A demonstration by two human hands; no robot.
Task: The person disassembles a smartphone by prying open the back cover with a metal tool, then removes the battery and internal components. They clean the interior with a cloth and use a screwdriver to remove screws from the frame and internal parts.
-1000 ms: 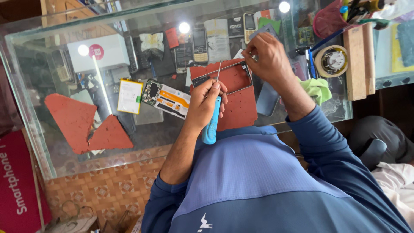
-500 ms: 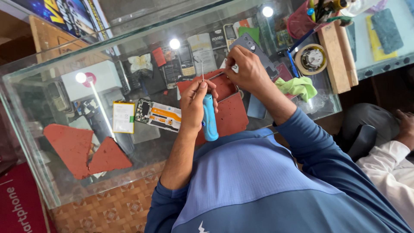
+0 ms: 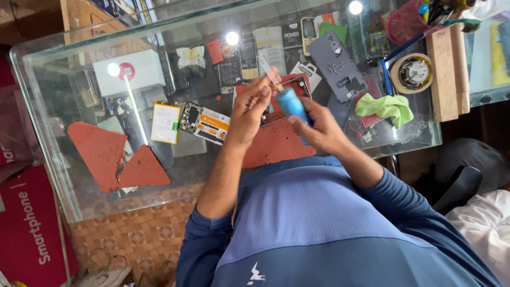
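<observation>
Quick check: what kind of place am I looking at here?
Likely a phone repair counter: a glass-topped display counter with old handsets beneath, an opened phone, and a blue-handled screwdriver in both hands.

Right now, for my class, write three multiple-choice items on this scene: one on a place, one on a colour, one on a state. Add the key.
1. Where does the green cloth lie?
A. on the glass counter, near the tape roll
B. on the floor
C. on the person's shoulder

2. What colour is the handle of the tool?
A. yellow
B. blue
C. black

3. How is the tool held?
A. it lies free on the counter
B. the left hand alone holds it
C. both hands are on it

Key: 1 A, the cloth rests on the glass just below the roll in the picture. 2 B, the handle shows bright blue. 3 C, the right hand wraps the handle while the left hand's fingers pinch its thin end.
</observation>
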